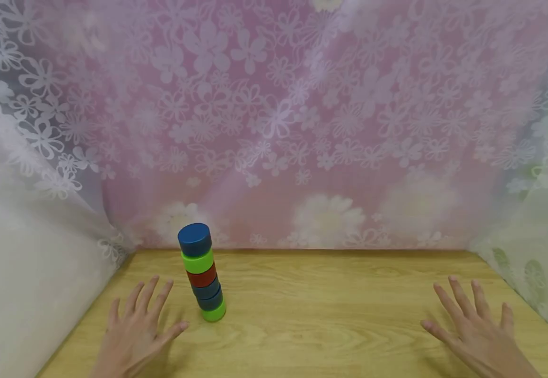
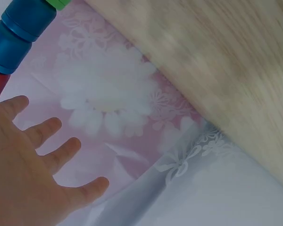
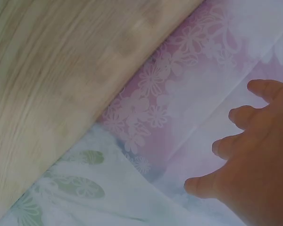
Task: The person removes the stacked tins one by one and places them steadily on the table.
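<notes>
A tall stack of round blocks (image 1: pixel 202 275) stands on the left part of the wooden table, leaning slightly in the head view. From the top its pieces run blue, green, red, blue, blue and green. Just left of the stack, my left hand (image 1: pixel 134 331) hovers with fingers spread, holding nothing. In the left wrist view, the blue blocks (image 2: pixel 28 21) show beyond the spread fingers (image 2: pixel 61 155). Over on the table's right side is my right hand (image 1: pixel 482 336), its fingers apart and nothing in them. The right wrist view shows that hand (image 3: pixel 259 160) far from the stack.
The wooden table (image 1: pixel 321 310) has a light grain and ends at a straight back edge. Behind it hangs a pink flowered curtain (image 1: pixel 274 131). White flowered cloth (image 1: pixel 28 236) borders the left side, and a pale green-patterned cloth (image 1: pixel 538 252) the right.
</notes>
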A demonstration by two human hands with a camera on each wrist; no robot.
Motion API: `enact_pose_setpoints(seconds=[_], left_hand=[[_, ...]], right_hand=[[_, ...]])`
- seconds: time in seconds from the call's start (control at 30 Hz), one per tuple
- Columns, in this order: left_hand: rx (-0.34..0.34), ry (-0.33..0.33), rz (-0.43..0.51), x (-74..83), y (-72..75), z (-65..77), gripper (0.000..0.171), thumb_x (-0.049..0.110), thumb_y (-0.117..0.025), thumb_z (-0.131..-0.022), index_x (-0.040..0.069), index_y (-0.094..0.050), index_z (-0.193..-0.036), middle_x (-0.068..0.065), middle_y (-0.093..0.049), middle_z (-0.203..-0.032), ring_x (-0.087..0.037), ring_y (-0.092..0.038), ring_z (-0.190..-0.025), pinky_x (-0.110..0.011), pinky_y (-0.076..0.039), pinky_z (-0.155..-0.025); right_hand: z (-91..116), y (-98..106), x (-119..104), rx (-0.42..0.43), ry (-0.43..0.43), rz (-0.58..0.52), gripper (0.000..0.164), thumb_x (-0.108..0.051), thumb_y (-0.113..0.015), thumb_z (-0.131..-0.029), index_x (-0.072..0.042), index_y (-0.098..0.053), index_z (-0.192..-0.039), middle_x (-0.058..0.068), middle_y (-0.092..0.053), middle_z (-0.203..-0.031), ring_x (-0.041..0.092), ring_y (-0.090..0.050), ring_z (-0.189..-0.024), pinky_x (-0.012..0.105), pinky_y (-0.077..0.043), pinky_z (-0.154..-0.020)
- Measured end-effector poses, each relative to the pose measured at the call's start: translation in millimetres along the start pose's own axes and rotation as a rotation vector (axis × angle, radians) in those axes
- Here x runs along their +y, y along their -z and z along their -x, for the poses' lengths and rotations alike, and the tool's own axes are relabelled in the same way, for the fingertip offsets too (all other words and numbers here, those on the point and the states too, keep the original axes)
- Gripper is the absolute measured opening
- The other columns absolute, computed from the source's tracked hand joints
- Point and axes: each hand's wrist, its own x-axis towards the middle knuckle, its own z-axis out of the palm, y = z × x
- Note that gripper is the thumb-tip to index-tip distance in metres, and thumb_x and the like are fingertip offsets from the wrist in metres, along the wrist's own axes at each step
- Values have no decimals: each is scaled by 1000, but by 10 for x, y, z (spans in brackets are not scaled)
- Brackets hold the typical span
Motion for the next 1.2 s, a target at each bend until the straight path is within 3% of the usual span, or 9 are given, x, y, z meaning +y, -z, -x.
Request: enact_pose_setpoints(seconds=[0.27, 0.4, 0.47, 0.53, 0.63, 0.73, 0.83, 0.9, 1.2], left_hand=[[32, -18, -11, 3, 15, -21, 88, 75, -58, -86, 14, -48, -150, -19, -45, -150, -46, -41, -134, -77, -32, -96], [46, -29, -9, -21, 25, -34, 87, 73, -61, -86, 14, -49, -149, -19, -47, -149, -45, -43, -132, -76, -35, -95], [50, -45, -12, -36, 50, -48, 83, 68, -67, -85, 13, -54, -146, -19, -53, -144, -44, -51, -127, -72, -42, -91], [69, -64, 1, -55, 84, -69, 76, 59, -75, -83, 10, -59, -140, -18, -60, -135, -42, -59, -118, -67, -49, -83], [142, -92, 71, -83, 131, -117, 64, 43, -84, -79, 6, -67, -129, -16, -68, -120, -40, -67, -101, -60, -54, -70], [232, -116, 153, -98, 150, -153, 56, 32, -87, -77, 3, -70, -122, -16, -70, -112, -38, -70, -89, -55, -56, -65], [279, -105, 200, -100, 155, -160, 54, 26, -88, -75, 1, -69, -120, -16, -70, -108, -36, -70, -84, -51, -57, -63], [285, -74, 220, -92, 158, -159, 55, 25, -88, -74, 2, -69, -120, -15, -71, -107, -34, -70, -83, -49, -57, -60], [223, 50, 377, 85, 115, -239, 50, 26, -82, -85, 3, -66, -126, -16, -70, -118, -32, -69, -93, -49, -55, -62]], right_hand=[[1, -57, -53, 2, 19, 15, 90, -52, -51, -103, -13, 3, -163, 19, 17, -165, 51, 27, -143, 82, 22, -93], [-13, -43, -45, 20, 11, -3, 89, -51, -53, -103, -8, -5, -163, 28, 2, -164, 57, 19, -143, 86, 17, -92], [-37, -5, -70, 56, 21, -16, 84, -49, -59, -101, -1, -22, -160, 33, -19, -160, 62, -1, -143, 89, 5, -94], [-71, 49, -117, 100, 37, -45, 75, -43, -66, -98, 4, -40, -151, 36, -41, -147, 63, -31, -134, 87, -19, -95], [-126, 137, -229, 180, 61, -112, 55, -29, -77, -92, 8, -61, -129, 34, -64, -117, 40, -67, -86, 60, -54, -74], [-194, 189, -350, 262, 80, -188, 43, -16, -83, -84, 5, -68, -119, 25, -71, -103, 21, -64, -65, 41, -54, -58], [-293, 212, -497, 329, 98, -268, 38, -6, -85, -80, 2, -72, -115, 19, -73, -102, 21, -67, -70, 36, -56, -60], [-354, 222, -600, 339, 99, -342, 38, -2, -85, -80, 3, -72, -115, 19, -73, -107, 24, -70, -82, 38, -59, -66], [-499, 301, -988, 312, 68, -522, 37, -4, -81, -86, 1, -70, -121, 17, -72, -113, 25, -70, -91, 25, -58, -72]])
